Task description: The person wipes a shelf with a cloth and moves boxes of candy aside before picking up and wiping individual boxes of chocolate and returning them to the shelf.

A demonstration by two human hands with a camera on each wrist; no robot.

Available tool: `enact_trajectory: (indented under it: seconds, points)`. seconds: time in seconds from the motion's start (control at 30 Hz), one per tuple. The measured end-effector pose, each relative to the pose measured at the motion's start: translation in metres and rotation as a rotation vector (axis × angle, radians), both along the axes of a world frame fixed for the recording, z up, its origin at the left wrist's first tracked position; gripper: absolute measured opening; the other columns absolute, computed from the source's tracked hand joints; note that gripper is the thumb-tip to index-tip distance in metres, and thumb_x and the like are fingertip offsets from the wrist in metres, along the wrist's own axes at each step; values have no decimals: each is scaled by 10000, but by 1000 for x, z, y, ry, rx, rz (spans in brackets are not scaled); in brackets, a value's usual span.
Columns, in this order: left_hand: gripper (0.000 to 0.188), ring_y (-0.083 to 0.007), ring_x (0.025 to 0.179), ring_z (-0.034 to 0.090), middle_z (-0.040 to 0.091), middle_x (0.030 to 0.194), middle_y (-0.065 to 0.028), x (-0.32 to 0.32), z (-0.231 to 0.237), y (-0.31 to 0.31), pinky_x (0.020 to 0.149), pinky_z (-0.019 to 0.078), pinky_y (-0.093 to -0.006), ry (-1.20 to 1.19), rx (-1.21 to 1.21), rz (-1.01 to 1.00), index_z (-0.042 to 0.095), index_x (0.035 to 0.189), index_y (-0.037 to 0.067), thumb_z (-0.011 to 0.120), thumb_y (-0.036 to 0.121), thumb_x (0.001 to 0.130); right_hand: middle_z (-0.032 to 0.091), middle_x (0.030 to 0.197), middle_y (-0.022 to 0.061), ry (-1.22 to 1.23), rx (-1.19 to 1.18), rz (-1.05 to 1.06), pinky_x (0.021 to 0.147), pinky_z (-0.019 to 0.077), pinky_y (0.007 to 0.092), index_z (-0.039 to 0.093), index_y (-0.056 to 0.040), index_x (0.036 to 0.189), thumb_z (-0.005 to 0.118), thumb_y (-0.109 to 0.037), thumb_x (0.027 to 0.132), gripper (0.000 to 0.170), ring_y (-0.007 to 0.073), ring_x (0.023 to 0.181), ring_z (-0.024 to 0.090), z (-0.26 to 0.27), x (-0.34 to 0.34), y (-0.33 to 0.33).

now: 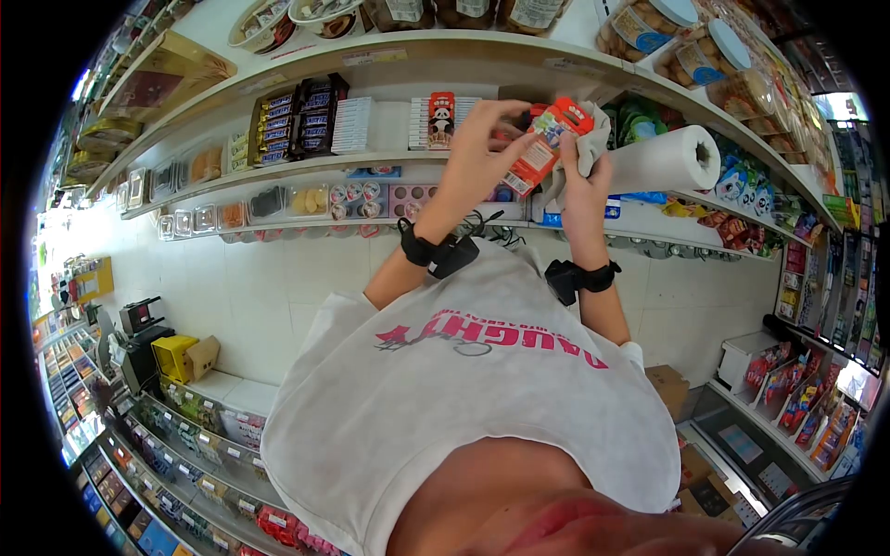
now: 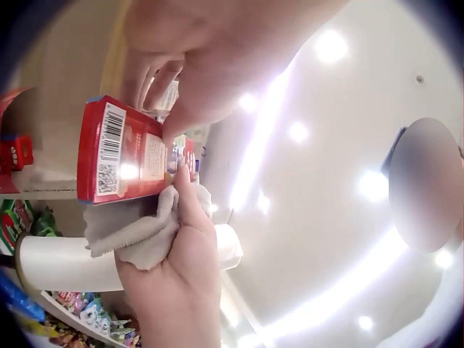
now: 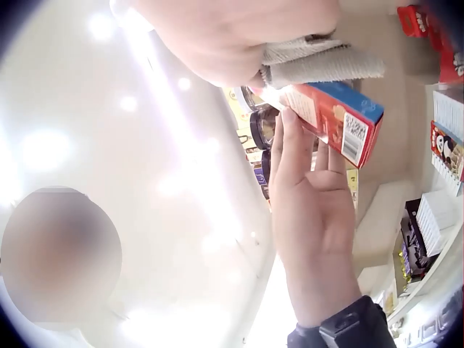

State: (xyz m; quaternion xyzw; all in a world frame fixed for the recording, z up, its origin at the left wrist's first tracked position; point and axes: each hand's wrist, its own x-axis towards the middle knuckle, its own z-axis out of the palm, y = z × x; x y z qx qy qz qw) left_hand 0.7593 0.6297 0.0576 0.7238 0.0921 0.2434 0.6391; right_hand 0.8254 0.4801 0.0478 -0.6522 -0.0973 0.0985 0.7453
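A red snack box (image 1: pixel 532 165) with a hang tab is held up before the shelf, tilted. My left hand (image 1: pixel 476 148) holds it by the side, thumb on the near face and fingers behind. In the left wrist view, the box (image 2: pixel 109 156) turns its barcode side to the camera. My right hand (image 1: pixel 584 199) grips a grey cloth (image 1: pixel 595 139) against the other side of the box, its thumb reaching the printed face. Folds of the cloth (image 2: pixel 148 228) hang below the box in the left wrist view.
A large white roll (image 1: pixel 663 162) juts out beside my right hand. On the shelf to the left stand a red panda box (image 1: pixel 441 120), stacks of white boxes (image 1: pixel 352 125) and dark chocolate bar displays (image 1: pixel 298 116). Jars (image 1: pixel 649 26) line the shelf above.
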Motion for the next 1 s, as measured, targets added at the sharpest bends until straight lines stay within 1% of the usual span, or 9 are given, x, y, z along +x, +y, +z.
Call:
enact_trajectory:
  seconds: [0.13, 0.27, 0.3, 0.43, 0.53, 0.57, 0.67, 0.8, 1.0]
  points:
    - [443, -265, 1049, 652, 611, 1176, -165, 0, -3, -19, 897, 537, -347, -32, 356, -46, 577, 1344, -53, 711, 149, 973, 679, 1149, 40, -53, 6, -74, 942, 475, 273, 632, 2, 1254, 682, -310, 1039, 382, 109, 1031, 604, -4, 1, 3]
    - [438, -270, 980, 605, 582, 1113, -182, 1, -15, -21, 811, 512, -357, 130, 231, -163, 564, 1256, -70, 596, 320, 1059, 616, 1356, 106, 115, -71, 126, 1087, 393, 295, 557, 14, 1424, 472, -463, 1113, 575, 178, 1251, 537, -9, -6, -2]
    - [481, -327, 853, 590, 584, 979, -241, 1, -14, -24, 770, 481, -404, 133, 92, -114, 606, 1082, -103, 607, 377, 1047, 568, 1438, 115, -51, -20, 201, 1131, 346, 286, 484, 19, 1502, 392, -487, 1128, 636, 189, 1329, 482, 4, -12, 8]
    - [432, -264, 669, 582, 638, 823, -197, 5, -24, -12, 628, 461, -376, 112, -67, 20, 641, 964, -76, 615, 346, 1052, 604, 1375, 77, -19, -115, 248, 1108, 368, 274, 504, 5, 1492, 456, -456, 1118, 596, 148, 1269, 511, 6, -13, 13]
    - [365, -204, 690, 589, 665, 872, -209, -1, -14, 7, 617, 455, -357, 137, 56, 147, 649, 1051, -63, 632, 301, 1050, 661, 1213, 38, 151, -255, 378, 980, 457, 257, 588, 6, 1400, 552, -457, 1080, 564, 102, 1101, 582, -5, -6, 14]
    - [331, -146, 724, 606, 695, 889, -186, 3, -21, 14, 639, 478, -325, -2, 66, 232, 645, 1145, -44, 643, 273, 1047, 669, 1036, 1, 170, -188, 365, 808, 500, 254, 656, -2, 1278, 654, -424, 1032, 488, 67, 909, 596, -8, -15, 13]
    - [349, -116, 796, 635, 724, 957, -147, 2, -20, 40, 686, 509, -286, 74, -146, 256, 613, 1236, -41, 642, 252, 1048, 674, 997, -22, 223, -216, 651, 762, 473, 225, 682, -11, 1257, 693, -381, 1018, 441, 37, 877, 573, -19, -13, 16]
    - [422, -155, 908, 688, 722, 1089, -150, -1, -31, 59, 724, 555, -281, 19, -196, 166, 554, 1313, -52, 683, 223, 1020, 651, 910, -6, 14, -208, 541, 701, 478, 254, 672, 8, 1184, 699, -372, 1010, 419, 53, 823, 569, -31, -4, 43]
    - [552, -197, 934, 713, 704, 1137, -203, -11, -55, 72, 714, 580, -294, 118, -358, 136, 490, 1336, -86, 778, 173, 942, 698, 951, 30, 193, -147, 391, 689, 517, 282, 679, 9, 1207, 692, -407, 1004, 464, 86, 777, 620, -74, 11, 53]
